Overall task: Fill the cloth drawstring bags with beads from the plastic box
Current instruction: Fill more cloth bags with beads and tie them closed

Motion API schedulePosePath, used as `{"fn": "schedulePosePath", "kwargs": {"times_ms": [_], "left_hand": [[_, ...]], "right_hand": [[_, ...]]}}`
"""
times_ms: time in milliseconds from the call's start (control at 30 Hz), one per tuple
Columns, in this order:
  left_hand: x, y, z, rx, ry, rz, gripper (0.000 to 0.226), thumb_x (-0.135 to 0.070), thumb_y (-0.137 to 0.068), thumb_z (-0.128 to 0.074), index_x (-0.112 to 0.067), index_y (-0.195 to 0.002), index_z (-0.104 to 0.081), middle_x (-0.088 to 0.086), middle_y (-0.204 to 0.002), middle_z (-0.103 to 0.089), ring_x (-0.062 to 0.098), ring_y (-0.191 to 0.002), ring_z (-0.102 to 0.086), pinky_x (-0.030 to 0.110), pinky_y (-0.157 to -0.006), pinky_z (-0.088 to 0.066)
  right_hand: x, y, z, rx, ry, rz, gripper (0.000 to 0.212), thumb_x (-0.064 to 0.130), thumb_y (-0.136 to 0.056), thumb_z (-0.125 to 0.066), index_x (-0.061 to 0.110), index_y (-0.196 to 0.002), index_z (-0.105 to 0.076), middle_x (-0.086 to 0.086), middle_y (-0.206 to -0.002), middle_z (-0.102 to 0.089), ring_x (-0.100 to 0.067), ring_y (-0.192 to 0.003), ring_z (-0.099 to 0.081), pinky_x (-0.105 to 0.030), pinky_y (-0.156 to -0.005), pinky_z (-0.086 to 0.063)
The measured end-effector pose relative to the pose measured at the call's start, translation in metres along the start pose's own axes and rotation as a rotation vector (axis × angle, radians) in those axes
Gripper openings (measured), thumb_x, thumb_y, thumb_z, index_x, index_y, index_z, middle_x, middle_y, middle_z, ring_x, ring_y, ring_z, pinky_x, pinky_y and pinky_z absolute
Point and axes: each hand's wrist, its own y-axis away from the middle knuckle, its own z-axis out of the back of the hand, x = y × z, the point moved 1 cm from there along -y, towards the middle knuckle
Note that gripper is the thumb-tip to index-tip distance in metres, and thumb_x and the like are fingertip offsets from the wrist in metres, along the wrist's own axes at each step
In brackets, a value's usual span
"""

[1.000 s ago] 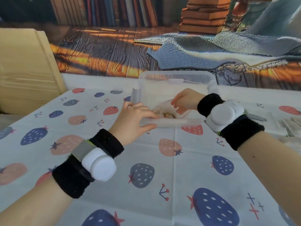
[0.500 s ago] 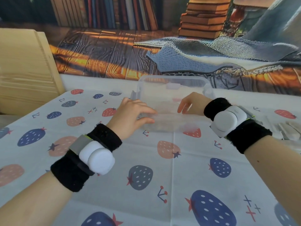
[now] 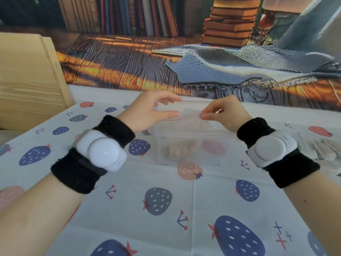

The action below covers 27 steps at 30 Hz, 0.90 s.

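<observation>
A clear plastic box stands on the strawberry-print tablecloth, with a small heap of pale beads showing through its wall. The clear lid hovers flat just above the box. My left hand grips the lid's left end between thumb and fingers. My right hand pinches its right end. A thin red line runs between the two hands; I cannot tell what it is. Several beige cloth bags lie flat at the right edge, partly hidden behind my right wrist.
A light wooden board stands at the left edge of the table. A printed backdrop of books and a blanket hangs right behind the table. The tablecloth stretches toward me in front of the box.
Both hands were at the box's front rim, the right one reaching inside. They have since risen with the clear lid held between them. The view has shifted closer.
</observation>
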Motion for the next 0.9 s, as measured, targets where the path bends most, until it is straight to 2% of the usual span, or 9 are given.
{"fn": "schedulePosePath", "kwargs": {"times_ms": [100,200,267,333,400,467,633,733,900], "left_hand": [[-0.004,-0.017,-0.024,0.087,-0.077,0.013,0.043,-0.033,-0.079,-0.072,-0.019,-0.119,-0.063,-0.006,-0.117,-0.062,0.007,-0.102,-0.055,0.005,-0.080,-0.037],[-0.004,-0.029,-0.043,0.080,-0.080,0.054,0.033,-0.034,-0.080,-0.073,-0.018,-0.108,-0.069,-0.003,-0.098,-0.068,0.004,-0.077,-0.059,0.024,-0.081,-0.047],[0.001,-0.032,-0.046,0.025,-0.043,0.082,0.023,-0.035,-0.077,-0.075,-0.023,-0.095,-0.072,-0.007,-0.082,-0.069,0.004,-0.064,-0.061,0.029,-0.077,-0.050],[0.004,-0.033,-0.044,0.009,0.063,0.111,0.018,-0.029,-0.074,-0.079,-0.020,-0.088,-0.073,-0.005,-0.074,-0.070,0.008,-0.058,-0.064,0.024,-0.072,-0.050],[0.006,-0.033,-0.041,0.035,0.128,0.125,0.017,-0.018,-0.072,-0.080,-0.011,-0.086,-0.074,0.006,-0.074,-0.072,0.006,-0.054,-0.061,0.017,-0.065,-0.049],[0.007,-0.033,-0.041,0.066,0.141,0.120,0.015,-0.013,-0.072,-0.080,-0.006,-0.084,-0.075,0.014,-0.076,-0.072,0.003,-0.053,-0.059,0.018,-0.065,-0.050],[0.009,-0.033,-0.042,0.054,0.170,0.148,0.008,-0.010,-0.071,-0.080,-0.010,-0.077,-0.074,0.015,-0.074,-0.072,0.010,-0.058,-0.064,0.017,-0.065,-0.051],[0.008,-0.031,-0.043,0.037,0.141,0.137,0.004,-0.010,-0.074,-0.078,-0.011,-0.073,-0.074,0.007,-0.068,-0.072,0.010,-0.057,-0.065,0.013,-0.063,-0.048],[0.008,-0.029,-0.045,0.041,0.122,0.124,0.003,-0.012,-0.075,-0.077,-0.011,-0.073,-0.075,0.004,-0.066,-0.072,0.018,-0.063,-0.068,0.019,-0.069,-0.053]], "right_hand": [[0.001,0.001,0.000,-0.037,0.005,0.025,0.006,0.011,-0.074,-0.077,0.014,-0.071,-0.072,0.005,-0.067,-0.066,0.002,-0.056,-0.052,-0.009,-0.059,-0.038],[0.001,0.003,-0.001,-0.062,0.001,0.052,0.012,0.009,-0.071,-0.079,0.018,-0.067,-0.071,0.007,-0.065,-0.066,-0.005,-0.058,-0.055,-0.014,-0.062,-0.046],[0.001,0.003,-0.001,-0.060,-0.019,0.053,0.017,0.007,-0.069,-0.079,0.021,-0.064,-0.071,0.006,-0.065,-0.066,-0.007,-0.060,-0.059,-0.016,-0.066,-0.050],[0.002,0.003,0.000,-0.071,-0.038,0.047,0.021,0.006,-0.068,-0.080,0.023,-0.061,-0.069,0.005,-0.065,-0.067,-0.007,-0.059,-0.060,-0.015,-0.065,-0.051],[0.002,0.002,0.001,-0.076,-0.049,0.040,0.019,0.004,-0.067,-0.080,0.019,-0.063,-0.070,-0.001,-0.066,-0.068,-0.008,-0.058,-0.059,-0.017,-0.064,-0.052],[0.001,0.002,0.001,-0.076,-0.068,0.025,0.015,0.003,-0.066,-0.080,0.015,-0.066,-0.071,-0.003,-0.065,-0.068,-0.007,-0.056,-0.058,-0.017,-0.063,-0.051],[0.001,0.003,0.000,-0.064,-0.096,0.017,0.012,0.003,-0.065,-0.081,0.010,-0.069,-0.072,-0.004,-0.065,-0.068,-0.002,-0.050,-0.055,-0.013,-0.055,-0.047],[0.000,0.001,0.000,-0.053,-0.104,0.022,0.016,0.003,-0.066,-0.081,0.015,-0.065,-0.071,0.005,-0.056,-0.065,0.002,-0.045,-0.053,-0.009,-0.051,-0.042],[-0.003,0.000,0.000,-0.020,-0.101,0.016,0.020,0.002,-0.065,-0.081,0.018,-0.063,-0.069,0.018,-0.052,-0.065,0.002,-0.050,-0.059,-0.008,-0.055,-0.044]]}}
